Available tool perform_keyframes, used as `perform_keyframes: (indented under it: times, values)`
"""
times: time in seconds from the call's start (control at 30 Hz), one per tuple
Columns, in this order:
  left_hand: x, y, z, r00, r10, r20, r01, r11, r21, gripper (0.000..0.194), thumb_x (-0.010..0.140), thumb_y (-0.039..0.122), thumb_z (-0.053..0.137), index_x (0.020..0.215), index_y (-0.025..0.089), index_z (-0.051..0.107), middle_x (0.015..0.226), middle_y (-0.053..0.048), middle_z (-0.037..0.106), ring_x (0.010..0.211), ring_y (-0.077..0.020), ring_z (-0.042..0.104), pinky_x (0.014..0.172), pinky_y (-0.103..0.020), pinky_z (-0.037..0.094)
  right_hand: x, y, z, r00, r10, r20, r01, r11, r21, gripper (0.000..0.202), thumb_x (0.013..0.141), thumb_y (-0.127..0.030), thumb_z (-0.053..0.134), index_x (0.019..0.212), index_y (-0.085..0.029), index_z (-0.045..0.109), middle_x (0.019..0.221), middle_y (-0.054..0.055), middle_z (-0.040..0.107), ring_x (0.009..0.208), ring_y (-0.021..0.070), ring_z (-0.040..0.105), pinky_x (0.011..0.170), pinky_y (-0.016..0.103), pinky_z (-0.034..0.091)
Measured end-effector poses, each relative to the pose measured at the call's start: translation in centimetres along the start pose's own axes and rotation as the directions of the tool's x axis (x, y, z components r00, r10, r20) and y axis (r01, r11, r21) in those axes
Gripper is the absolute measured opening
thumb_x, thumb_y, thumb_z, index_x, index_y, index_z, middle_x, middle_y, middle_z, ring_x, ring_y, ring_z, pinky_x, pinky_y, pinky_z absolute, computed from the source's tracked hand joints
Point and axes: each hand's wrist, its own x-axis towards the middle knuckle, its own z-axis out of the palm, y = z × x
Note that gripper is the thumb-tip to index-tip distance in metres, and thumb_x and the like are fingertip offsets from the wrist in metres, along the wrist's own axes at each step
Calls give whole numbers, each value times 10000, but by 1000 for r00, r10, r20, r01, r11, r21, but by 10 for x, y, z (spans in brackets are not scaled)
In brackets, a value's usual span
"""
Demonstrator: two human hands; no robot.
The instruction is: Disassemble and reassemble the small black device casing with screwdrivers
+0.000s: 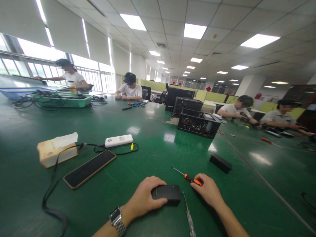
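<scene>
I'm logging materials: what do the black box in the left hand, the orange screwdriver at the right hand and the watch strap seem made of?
Black box: likely matte plastic, judging by its even, dull surface; coated metal is possible.
Screwdriver: thin, greyish shaft, probably steel; the smooth-looking handle suggests plastic, perhaps part rubber.
Watch strap: apparently metal, with silvery, shiny links.
</scene>
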Motion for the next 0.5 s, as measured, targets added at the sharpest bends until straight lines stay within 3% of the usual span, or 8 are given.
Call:
perform_keyframes:
  times: [0.2,0.3,0.5]
  values:
    - [3,-2,-1,988,6,-155,-3,1000,18,324,710,234,733,1026,206,666,1000,-58,685,919,-241,605,838,-339,468,-2,-7,-2,982,87,-167,1,884,467,402,772,-538,626,924,-170,674,666,17,609,606,182,553,583,294,440]
    - [3,-2,-2,983,-11,-181,15,1000,20,318,723,240,717,1034,201,666,1008,-67,685,929,-245,610,849,-345,477,-3,-12,0,975,120,-188,5,830,557,444,810,-567,575,968,-156,639,629,11,576,542,161,523,507,280,426]
    - [1,-2,3,993,-41,-109,46,998,41,377,697,240,722,1069,226,662,1011,-49,687,929,-241,618,863,-342,466,-7,-20,3,974,135,-184,21,750,661,428,758,-541,673,920,-146,645,574,-6,566,503,135,499,484,259,412]
